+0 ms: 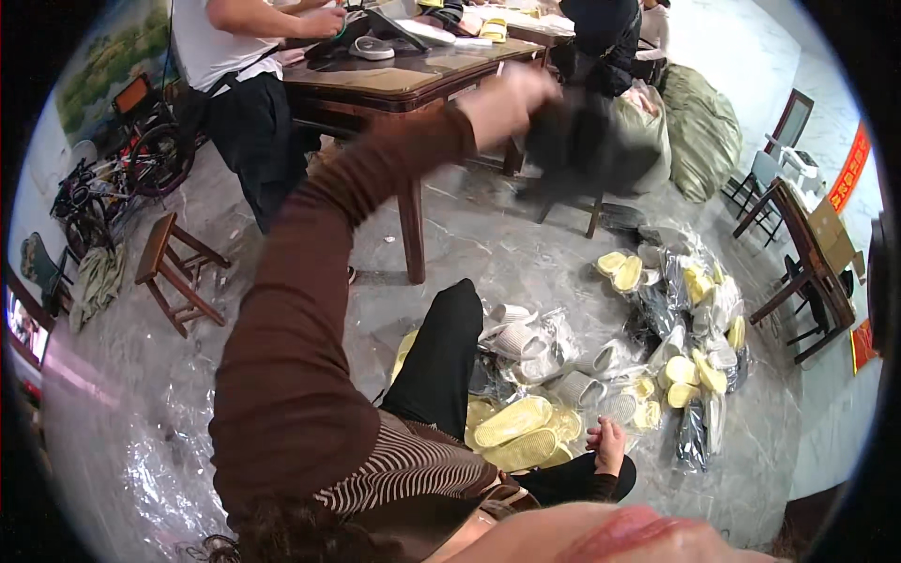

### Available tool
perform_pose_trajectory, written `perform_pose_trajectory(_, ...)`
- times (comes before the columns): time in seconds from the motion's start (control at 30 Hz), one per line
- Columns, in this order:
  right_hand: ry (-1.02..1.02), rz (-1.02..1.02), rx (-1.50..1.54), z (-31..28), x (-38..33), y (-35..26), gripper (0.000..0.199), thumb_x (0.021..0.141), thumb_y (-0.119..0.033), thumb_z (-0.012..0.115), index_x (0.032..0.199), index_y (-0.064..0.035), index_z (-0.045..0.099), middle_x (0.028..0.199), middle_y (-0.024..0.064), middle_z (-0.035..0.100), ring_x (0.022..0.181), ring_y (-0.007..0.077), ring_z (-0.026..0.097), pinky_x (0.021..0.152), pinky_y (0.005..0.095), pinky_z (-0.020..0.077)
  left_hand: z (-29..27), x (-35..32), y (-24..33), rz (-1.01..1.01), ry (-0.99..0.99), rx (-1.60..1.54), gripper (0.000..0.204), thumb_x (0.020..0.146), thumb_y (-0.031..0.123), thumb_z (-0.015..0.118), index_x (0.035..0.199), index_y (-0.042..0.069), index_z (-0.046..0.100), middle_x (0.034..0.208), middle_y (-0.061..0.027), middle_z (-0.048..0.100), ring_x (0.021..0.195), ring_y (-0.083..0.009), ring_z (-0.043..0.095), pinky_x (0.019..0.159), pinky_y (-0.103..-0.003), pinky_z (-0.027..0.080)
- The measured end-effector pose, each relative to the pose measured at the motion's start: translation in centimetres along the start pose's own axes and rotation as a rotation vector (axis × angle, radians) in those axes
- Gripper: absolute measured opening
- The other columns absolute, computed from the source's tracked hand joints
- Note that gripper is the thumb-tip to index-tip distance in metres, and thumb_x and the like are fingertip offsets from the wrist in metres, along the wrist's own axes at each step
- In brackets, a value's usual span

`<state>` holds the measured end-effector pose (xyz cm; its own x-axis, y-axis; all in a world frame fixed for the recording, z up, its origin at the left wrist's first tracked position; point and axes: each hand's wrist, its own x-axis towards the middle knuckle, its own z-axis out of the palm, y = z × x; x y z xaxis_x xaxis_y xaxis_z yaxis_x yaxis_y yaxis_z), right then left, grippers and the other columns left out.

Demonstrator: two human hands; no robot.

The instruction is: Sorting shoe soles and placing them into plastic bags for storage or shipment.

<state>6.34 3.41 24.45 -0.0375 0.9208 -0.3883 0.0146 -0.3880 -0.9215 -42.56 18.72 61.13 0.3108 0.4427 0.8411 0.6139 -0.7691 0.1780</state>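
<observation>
My left arm stretches forward in a brown sleeve. The left hand [511,105], smeared by motion, is closed at the edge of a dark, blurred pair of what look like black slippers [589,145], held above the floor beyond my knees. My right hand [608,445] rests by my right knee, its fingers loosely curled in with nothing visible in them. Beside it lie yellow slippers [514,422] in clear plastic. More bagged grey slippers [518,340] are heaped in front of my legs, and a mix of yellow slippers [681,375] and dark bagged slippers [693,433] spreads to the right.
A wooden table [394,80] with slippers on it stands ahead, where a person in a white shirt [225,47] works. A wooden stool [169,267] and bicycles [141,169] are left. Large green sacks [699,131] stand at the back right, near another table [798,253].
</observation>
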Motion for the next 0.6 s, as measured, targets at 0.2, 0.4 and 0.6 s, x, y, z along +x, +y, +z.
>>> perform_pose_trajectory(0.2, 0.0, -0.008, -0.042, 0.6, 0.2, 0.8, 0.023, 0.084, -0.023, 0.048, 0.093, -0.0022, 0.053, 0.062, 0.0053, 0.054, 0.043, 0.0105, 0.047, 0.036, 0.0229, 0.0395, -23.6, 6.8, -9.8, -0.356, 0.168, 0.799, 0.039, 0.078, 0.013, 0.051, 0.113, 0.0, 0.041, 0.097, -0.0215, 0.052, 0.088, -0.0328, 0.05, 0.073, -0.036, 0.042)
perform_pose_trajectory(0.4, -0.02, -0.028, -0.165, 0.6, 0.6, 1.8, 0.021, 0.083, -0.023, 0.048, 0.075, -0.0037, 0.052, 0.057, 0.0047, 0.051, 0.042, 0.0123, 0.046, 0.037, 0.0251, 0.0374, -19.4, -3.2, -9.7, -0.703, 0.452, 0.026, 0.027, 0.082, 0.019, 0.052, 0.103, 0.002, 0.05, 0.085, -0.0102, 0.057, 0.072, -0.0221, 0.055, 0.063, -0.031, 0.045)
perform_pose_trajectory(0.6, -0.07, -0.17, -0.414, 1.8, 2.6, 2.6, 0.035, 0.084, -0.031, 0.046, 0.059, -0.0068, 0.048, 0.051, 0.0007, 0.047, 0.046, 0.0095, 0.043, 0.044, 0.025, 0.0337, -2.7, -14.0, -1.1, -1.102, -0.432, -0.382, 0.023, 0.084, 0.024, 0.051, 0.093, 0.004, 0.056, 0.075, -0.0046, 0.054, 0.062, -0.0125, 0.051, 0.054, -0.028, 0.043)
